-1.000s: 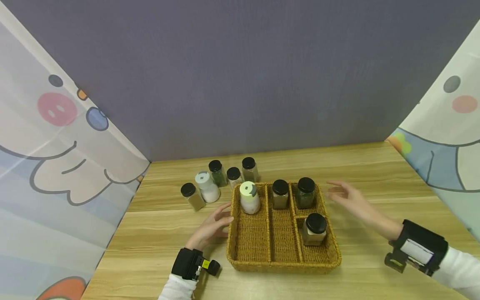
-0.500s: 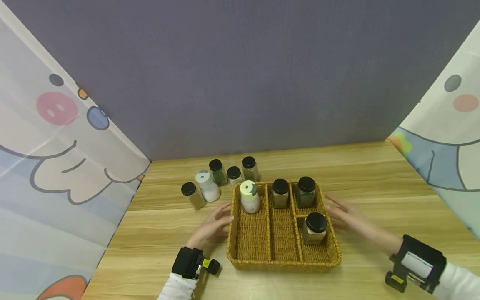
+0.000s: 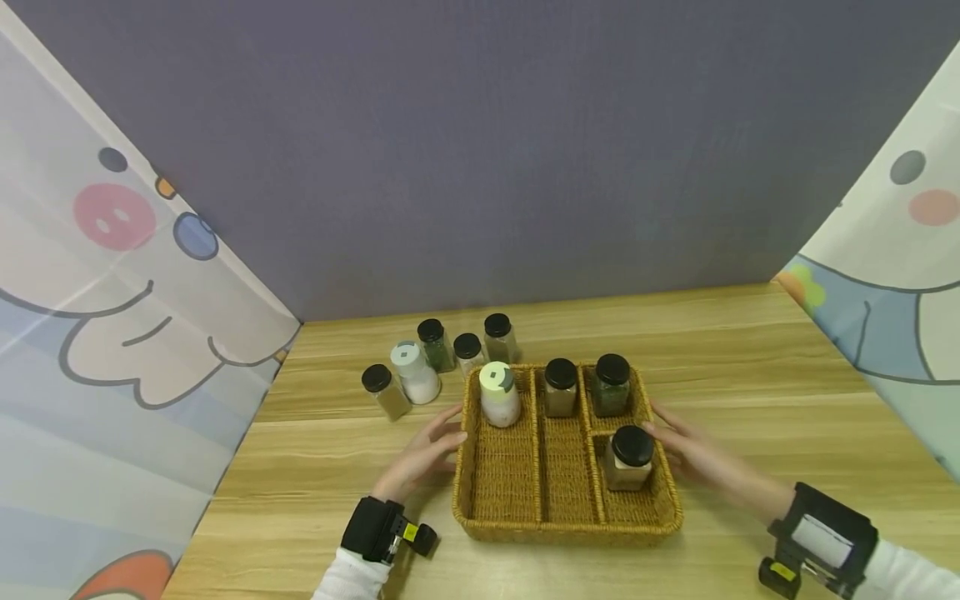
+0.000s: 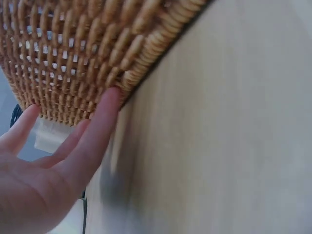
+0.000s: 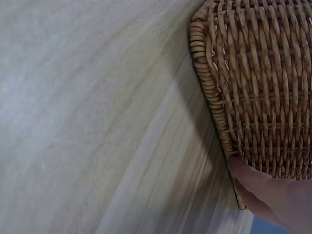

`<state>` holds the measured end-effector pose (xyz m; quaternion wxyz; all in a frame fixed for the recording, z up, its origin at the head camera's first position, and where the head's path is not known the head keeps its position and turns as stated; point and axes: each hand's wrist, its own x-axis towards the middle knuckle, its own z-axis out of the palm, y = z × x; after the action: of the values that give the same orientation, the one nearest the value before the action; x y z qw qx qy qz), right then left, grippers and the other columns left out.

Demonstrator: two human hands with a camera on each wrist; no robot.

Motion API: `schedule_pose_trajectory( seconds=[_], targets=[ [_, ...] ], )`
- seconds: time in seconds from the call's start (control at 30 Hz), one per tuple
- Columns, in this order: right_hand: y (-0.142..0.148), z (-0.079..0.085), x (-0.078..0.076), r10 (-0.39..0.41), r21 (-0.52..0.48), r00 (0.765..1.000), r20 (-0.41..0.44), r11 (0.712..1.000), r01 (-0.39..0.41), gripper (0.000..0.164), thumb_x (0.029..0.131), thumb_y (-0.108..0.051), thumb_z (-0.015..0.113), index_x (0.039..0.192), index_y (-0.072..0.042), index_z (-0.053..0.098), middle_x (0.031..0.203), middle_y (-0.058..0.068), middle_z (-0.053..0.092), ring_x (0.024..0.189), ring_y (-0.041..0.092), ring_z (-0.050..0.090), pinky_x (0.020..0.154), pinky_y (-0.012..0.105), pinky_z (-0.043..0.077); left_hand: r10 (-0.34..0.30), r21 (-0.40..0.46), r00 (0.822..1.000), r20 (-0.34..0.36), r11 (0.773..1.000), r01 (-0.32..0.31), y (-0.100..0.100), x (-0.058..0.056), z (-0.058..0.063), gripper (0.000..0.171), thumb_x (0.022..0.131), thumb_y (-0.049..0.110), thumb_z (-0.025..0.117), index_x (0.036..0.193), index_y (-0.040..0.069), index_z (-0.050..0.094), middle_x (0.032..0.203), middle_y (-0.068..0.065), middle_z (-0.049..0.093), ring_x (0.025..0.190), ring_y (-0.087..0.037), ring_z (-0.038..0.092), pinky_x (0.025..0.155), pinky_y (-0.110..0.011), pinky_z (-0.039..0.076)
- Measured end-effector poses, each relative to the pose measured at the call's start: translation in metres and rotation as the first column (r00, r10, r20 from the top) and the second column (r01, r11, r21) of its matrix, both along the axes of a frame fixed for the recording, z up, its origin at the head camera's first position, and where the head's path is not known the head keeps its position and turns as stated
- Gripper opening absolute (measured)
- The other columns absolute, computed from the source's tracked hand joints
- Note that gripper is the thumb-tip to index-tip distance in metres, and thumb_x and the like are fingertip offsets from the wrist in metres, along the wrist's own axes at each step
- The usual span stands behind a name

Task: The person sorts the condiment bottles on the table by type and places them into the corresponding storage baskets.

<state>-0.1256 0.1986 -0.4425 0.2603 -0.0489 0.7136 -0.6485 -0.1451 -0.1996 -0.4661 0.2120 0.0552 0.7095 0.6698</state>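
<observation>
A divided wicker basket rests on the wooden table. My left hand has its fingers against the basket's left wall; in the left wrist view the straight fingers touch the weave near its base. At the right wall, my right hand has its fingertips on the basket, low on the wall in the right wrist view. Inside stand a white bottle in the left compartment, a jar of brown powder in the middle, a green-herb jar at the back right and a black-lidded jar in front of it.
Behind and left of the basket stand a tan spice jar, a white bottle, a green-herb jar and two more black-lidded jars. A grey panel closes off the table's back, with printed cloths at both sides.
My right hand has moved left and slightly forward toward me, from beside the basket onto its right wall. My left hand and the basket have stayed in place.
</observation>
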Motion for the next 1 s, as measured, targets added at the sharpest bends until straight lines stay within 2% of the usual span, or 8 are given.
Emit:
schedule_pose_trajectory(
  seconds=[0.2, 0.3, 0.43, 0.57, 0.7, 0.9, 1.0],
  targets=[
    [-0.001, 0.001, 0.004, 0.0, -0.003, 1.0, 0.028, 1.0, 0.0, 0.073, 0.094, -0.034, 0.037, 0.14, -0.008, -0.013, 0.141, 0.028, -0.014, 0.124, 0.049, -0.001, 0.098, 0.059, 0.016, 0.009, -0.083, 0.999, -0.043, 0.996, -0.013, 0.002, 0.006, 0.007, 0.061, 0.088, 0.026, 0.053, 0.14, 0.008, 0.024, 0.127, -0.026, 0.039, 0.104, -0.032, 0.051, 0.078, -0.039, 0.05],
    [-0.002, 0.001, 0.005, -0.012, -0.026, 0.999, 0.037, 1.0, 0.013, 0.072, 0.094, -0.034, 0.037, 0.14, -0.008, -0.012, 0.141, 0.028, -0.014, 0.125, 0.049, -0.002, 0.097, 0.06, 0.012, -0.019, -0.147, 0.997, -0.073, 0.989, 0.009, 0.001, 0.008, 0.014, 0.059, 0.089, 0.025, 0.052, 0.138, 0.004, 0.026, 0.123, -0.025, 0.044, 0.101, -0.03, 0.052, 0.076, -0.039, 0.05],
    [-0.003, 0.002, 0.006, -0.027, -0.042, 0.999, 0.04, 0.999, 0.029, 0.071, 0.095, -0.033, 0.037, 0.14, -0.008, -0.011, 0.142, 0.027, -0.013, 0.126, 0.048, -0.001, 0.098, 0.059, 0.015, -0.086, -0.219, 0.989, -0.123, 0.974, 0.058, -0.004, 0.008, 0.026, 0.057, 0.089, 0.024, 0.053, 0.135, 0.0, 0.03, 0.116, -0.024, 0.05, 0.094, -0.029, 0.056, 0.075, -0.044, 0.05],
    [-0.003, 0.002, 0.006, -0.05, -0.043, 0.997, 0.056, 0.998, 0.052, 0.072, 0.094, -0.033, 0.039, 0.141, -0.009, -0.01, 0.142, 0.028, -0.008, 0.126, 0.046, 0.004, 0.098, 0.057, 0.022, -0.147, -0.298, 0.974, -0.171, 0.95, 0.091, -0.009, 0.006, 0.04, 0.054, 0.087, 0.025, 0.056, 0.131, -0.001, 0.038, 0.109, -0.02, 0.055, 0.091, -0.033, 0.057, 0.072, -0.045, 0.05],
    [-0.003, 0.001, 0.006, -0.061, -0.053, 0.996, 0.062, 0.997, 0.065, 0.072, 0.094, -0.033, 0.04, 0.141, -0.009, -0.009, 0.142, 0.03, -0.005, 0.125, 0.047, 0.006, 0.097, 0.056, 0.025, -0.171, -0.342, 0.961, -0.216, 0.935, 0.09, -0.015, 0.004, 0.053, 0.048, 0.087, 0.023, 0.056, 0.125, -0.003, 0.044, 0.107, -0.022, 0.056, 0.092, -0.038, 0.055, 0.07, -0.045, 0.051],
    [-0.003, 0.002, 0.006, -0.068, -0.067, 0.996, 0.063, 0.995, 0.073, 0.072, 0.094, -0.033, 0.04, 0.141, -0.009, -0.008, 0.142, 0.029, -0.007, 0.126, 0.046, 0.004, 0.098, 0.058, 0.021, -0.196, -0.371, 0.949, -0.248, 0.924, 0.094, -0.023, 0.001, 0.074, 0.042, 0.088, 0.02, 0.054, 0.122, -0.004, 0.047, 0.109, -0.022, 0.055, 0.092, -0.029, 0.057, 0.071, -0.043, 0.051],
    [-0.003, 0.001, 0.006, -0.07, -0.062, 0.996, 0.059, 0.995, 0.074, 0.071, 0.094, -0.033, 0.04, 0.141, -0.009, -0.008, 0.142, 0.028, -0.006, 0.126, 0.046, 0.004, 0.098, 0.059, 0.02, -0.216, -0.397, 0.943, -0.254, 0.912, 0.102, -0.028, -0.001, 0.085, 0.041, 0.089, 0.021, 0.053, 0.121, -0.004, 0.048, 0.109, -0.022, 0.056, 0.094, -0.03, 0.057, 0.071, -0.041, 0.051]
  ],
)
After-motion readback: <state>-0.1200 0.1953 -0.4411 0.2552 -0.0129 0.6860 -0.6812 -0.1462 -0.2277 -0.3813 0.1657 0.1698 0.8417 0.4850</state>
